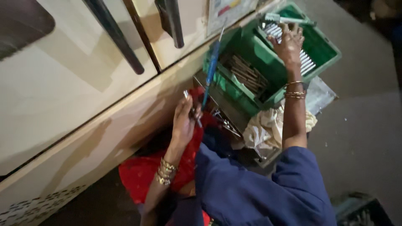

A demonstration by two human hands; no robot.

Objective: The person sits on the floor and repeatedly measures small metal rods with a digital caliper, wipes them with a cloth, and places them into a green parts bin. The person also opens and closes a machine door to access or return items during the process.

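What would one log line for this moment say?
left hand: holds small metal tool | right hand: in green crate, on white strips | nearby: blue screwdriver, cloth

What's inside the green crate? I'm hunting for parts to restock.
The green crate has two compartments: one holds dark thin rods, the other pale ridged pieces. The right hand covers some of those, and anything beneath them is hidden.

Dim corner, grey floor.
Cream panel wall fills the left side, with dark handles; light is low, shadows pool along the wall's base.
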